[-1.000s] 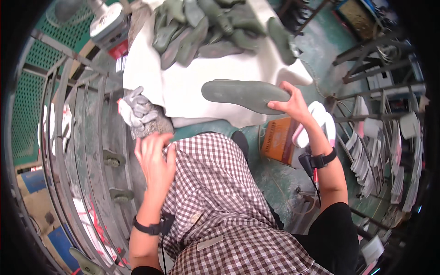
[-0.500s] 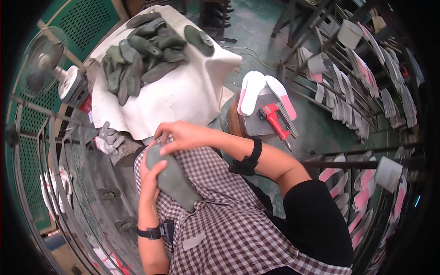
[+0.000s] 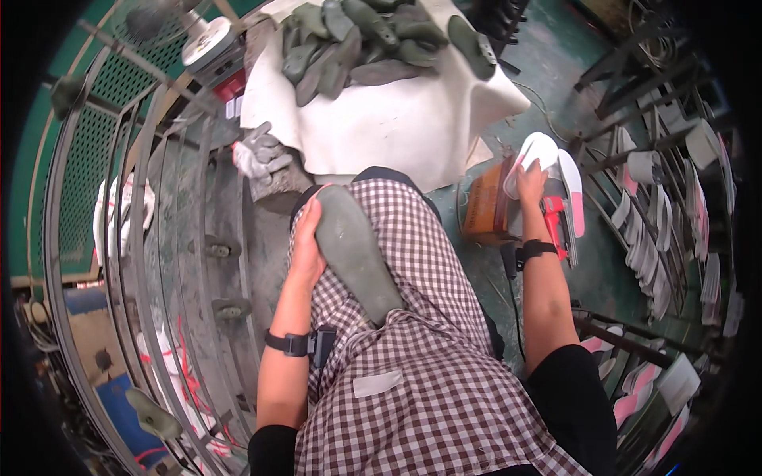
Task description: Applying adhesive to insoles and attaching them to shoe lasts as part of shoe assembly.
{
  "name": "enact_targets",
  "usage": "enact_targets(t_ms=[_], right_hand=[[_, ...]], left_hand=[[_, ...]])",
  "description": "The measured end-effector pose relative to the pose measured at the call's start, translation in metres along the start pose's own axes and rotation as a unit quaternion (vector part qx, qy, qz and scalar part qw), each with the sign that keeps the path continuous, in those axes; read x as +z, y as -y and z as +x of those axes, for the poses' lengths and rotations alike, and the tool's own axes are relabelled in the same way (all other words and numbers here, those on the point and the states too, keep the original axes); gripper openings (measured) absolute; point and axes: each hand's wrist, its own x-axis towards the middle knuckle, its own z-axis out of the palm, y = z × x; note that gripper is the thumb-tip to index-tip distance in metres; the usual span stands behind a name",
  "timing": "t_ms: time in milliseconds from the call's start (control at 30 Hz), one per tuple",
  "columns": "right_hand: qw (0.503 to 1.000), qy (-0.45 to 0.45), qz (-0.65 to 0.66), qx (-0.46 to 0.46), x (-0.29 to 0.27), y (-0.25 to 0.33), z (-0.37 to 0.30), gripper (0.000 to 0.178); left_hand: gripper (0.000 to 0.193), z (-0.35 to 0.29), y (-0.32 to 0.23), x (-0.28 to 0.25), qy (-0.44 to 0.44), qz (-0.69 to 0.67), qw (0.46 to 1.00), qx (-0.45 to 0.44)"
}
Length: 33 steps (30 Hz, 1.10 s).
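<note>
A dark green shoe last [image 3: 353, 242] lies sole up across my lap on a checked apron. My left hand [image 3: 308, 242] is wrapped round its left side near the wide end. Off to the right, my right hand [image 3: 531, 182] touches a white insole [image 3: 540, 151] with its fingers. How firmly the fingers grip it is hard to make out. Beside that hand lies a second insole [image 3: 568, 178], white with a pink heel part. A red staple gun [image 3: 553, 220] rests just below the insoles, close to my right wrist.
Ahead, a table with a white cover [image 3: 381, 131] bears a heap of green shoe lasts [image 3: 357, 40]. Grey gloves [image 3: 262, 152] lie left of it. The insoles rest on a brown box [image 3: 482, 208]. Metal racks stand on both sides, the right one [image 3: 651, 214] with many insoles.
My right hand has left the shoe last and reached right to the insoles. My left hand still holds the last. The view has shifted, so the table appears higher and farther right.
</note>
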Motion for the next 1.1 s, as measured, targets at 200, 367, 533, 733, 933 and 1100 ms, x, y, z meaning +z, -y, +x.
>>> enact_targets(t_ms=[200, 367, 533, 733, 933, 1100], right_hand=[[0.996, 0.047, -0.076, 0.026, -0.011, 0.018, 0.002, 0.076], [0.996, 0.041, 0.059, 0.056, -0.030, 0.023, 0.003, 0.068], [0.990, 0.060, 0.084, 0.094, -0.055, 0.029, -0.001, 0.070], [0.936, 0.095, 0.185, -0.284, -0.129, 0.146, -0.146, 0.075], [0.826, 0.345, 0.210, -0.394, -0.153, 0.202, -0.301, 0.086], [0.813, 0.346, 0.041, -0.467, -0.146, 0.206, -0.325, 0.099]], left_hand=[[0.048, -0.004, -0.007, 0.006, -0.040, 0.072, 0.996, 0.042], [0.053, 0.007, -0.025, 0.016, -0.047, 0.080, 0.992, 0.084], [0.054, 0.023, -0.025, 0.003, -0.033, 0.113, 0.992, 0.044], [0.067, 0.017, -0.006, -0.003, -0.004, 0.043, 0.992, 0.116], [0.067, 0.008, -0.015, 0.010, 0.025, 0.034, 0.986, 0.159], [0.066, 0.005, -0.014, -0.003, -0.020, 0.206, 0.959, 0.196]])
